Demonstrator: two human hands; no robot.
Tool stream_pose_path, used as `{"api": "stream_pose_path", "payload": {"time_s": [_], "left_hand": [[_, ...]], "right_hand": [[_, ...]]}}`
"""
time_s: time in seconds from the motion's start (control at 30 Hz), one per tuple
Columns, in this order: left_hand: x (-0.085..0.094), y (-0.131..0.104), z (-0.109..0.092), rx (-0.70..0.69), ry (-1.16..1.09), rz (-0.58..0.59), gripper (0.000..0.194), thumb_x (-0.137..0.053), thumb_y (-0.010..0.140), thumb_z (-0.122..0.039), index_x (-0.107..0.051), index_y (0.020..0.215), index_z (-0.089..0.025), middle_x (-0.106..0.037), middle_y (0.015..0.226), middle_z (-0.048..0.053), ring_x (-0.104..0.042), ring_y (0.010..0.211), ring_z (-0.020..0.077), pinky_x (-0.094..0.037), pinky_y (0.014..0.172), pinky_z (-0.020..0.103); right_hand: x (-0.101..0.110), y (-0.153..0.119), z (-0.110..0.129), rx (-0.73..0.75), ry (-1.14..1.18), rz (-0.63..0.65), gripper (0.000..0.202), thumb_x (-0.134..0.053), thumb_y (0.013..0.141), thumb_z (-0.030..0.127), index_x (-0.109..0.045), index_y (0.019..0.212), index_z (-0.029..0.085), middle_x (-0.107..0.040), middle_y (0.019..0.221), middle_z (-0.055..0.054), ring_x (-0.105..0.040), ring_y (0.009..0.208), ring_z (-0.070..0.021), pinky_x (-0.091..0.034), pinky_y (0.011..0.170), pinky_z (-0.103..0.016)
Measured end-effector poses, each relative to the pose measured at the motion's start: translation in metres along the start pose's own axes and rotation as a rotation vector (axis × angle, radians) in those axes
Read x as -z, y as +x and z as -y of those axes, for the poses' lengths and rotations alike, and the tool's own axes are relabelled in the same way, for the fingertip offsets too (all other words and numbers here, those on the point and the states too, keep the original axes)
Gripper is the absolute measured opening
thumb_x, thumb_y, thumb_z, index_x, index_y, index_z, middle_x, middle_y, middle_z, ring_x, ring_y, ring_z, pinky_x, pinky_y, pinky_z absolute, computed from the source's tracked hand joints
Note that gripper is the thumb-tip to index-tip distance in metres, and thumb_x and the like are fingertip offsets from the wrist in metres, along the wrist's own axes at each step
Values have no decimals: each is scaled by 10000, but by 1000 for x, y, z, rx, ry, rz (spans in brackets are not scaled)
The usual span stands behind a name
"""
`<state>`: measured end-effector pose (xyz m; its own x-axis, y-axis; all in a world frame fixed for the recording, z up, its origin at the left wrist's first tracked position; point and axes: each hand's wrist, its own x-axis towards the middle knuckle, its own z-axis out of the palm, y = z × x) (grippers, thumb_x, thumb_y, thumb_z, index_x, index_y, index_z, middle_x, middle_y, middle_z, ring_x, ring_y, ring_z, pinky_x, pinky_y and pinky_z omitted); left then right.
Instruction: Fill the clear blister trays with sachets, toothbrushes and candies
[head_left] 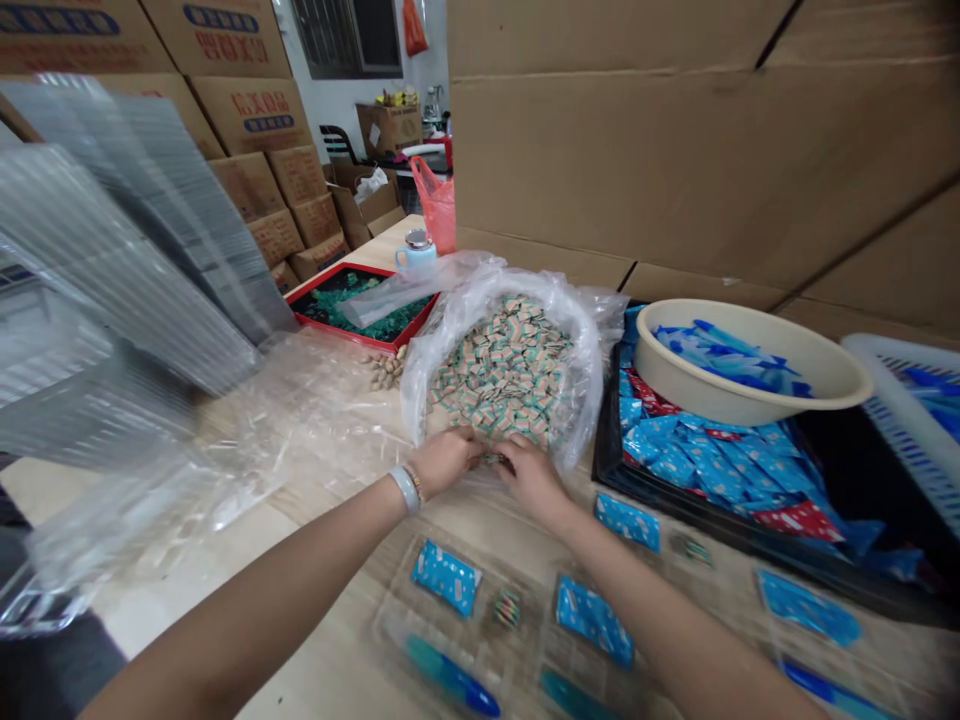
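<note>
Both hands meet at the near rim of a bowl lined with clear plastic (416, 385), which is heaped with small flat green-and-tan pieces (510, 360). My left hand (448, 458), with a white band and a beaded bracelet at the wrist, has its fingers bent together over the edge. Close beside it, my right hand (531, 480) is closed in a pinch. What lies between the fingertips is too small to make out. Below the arms, clear compartment trays (390, 610) hold a blue packet (448, 577), a little stack of the pieces (507, 607) and a blue-green pen-like item (452, 676).
At right, a black crate (705, 520) holds blue and red packets, with a cream basin (750, 395) of blue items on top. Stacked clear trays (135, 240) lean at left. A red-rimmed tray (375, 343) and a cup (417, 250) stand behind; cardboard (675, 160) walls the back.
</note>
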<state>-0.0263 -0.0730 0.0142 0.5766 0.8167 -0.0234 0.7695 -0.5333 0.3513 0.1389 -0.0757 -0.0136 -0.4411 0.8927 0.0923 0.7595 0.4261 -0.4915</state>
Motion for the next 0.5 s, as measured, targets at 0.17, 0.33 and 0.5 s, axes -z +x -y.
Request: {"api": "stream_pose_path", "payload": {"time_s": [0.17, 0.33, 0.5], "left_hand": [[-7, -2, 4, 91, -175, -87, 395, -526, 728, -165, -497, 1122, -143, -592, 969, 86, -533, 911, 187, -406, 804, 265], [-8, -4, 10, 58, -265, -71, 238, -493, 748, -153, -613, 953, -159, -621, 907, 61, -552, 862, 158, -407, 805, 242], [-10, -5, 8, 66, -257, -99, 233, -479, 753, -147, -623, 935, -165, -621, 912, 62, -549, 860, 155, -409, 798, 244]], "right_hand": [[4, 2, 6, -8, -41, 41, 174, -517, 729, 170, -605, 880, 175, -566, 879, -63, -499, 851, -175, -364, 750, -264], [5, 0, 8, 9, -109, 57, 223, -493, 749, 183, -608, 939, 197, -569, 890, -64, -500, 841, -180, -365, 743, -269], [4, -1, 8, 71, -153, 55, 231, -480, 760, 187, -609, 951, 210, -565, 858, -51, -492, 813, -174, -362, 719, -263]]}}
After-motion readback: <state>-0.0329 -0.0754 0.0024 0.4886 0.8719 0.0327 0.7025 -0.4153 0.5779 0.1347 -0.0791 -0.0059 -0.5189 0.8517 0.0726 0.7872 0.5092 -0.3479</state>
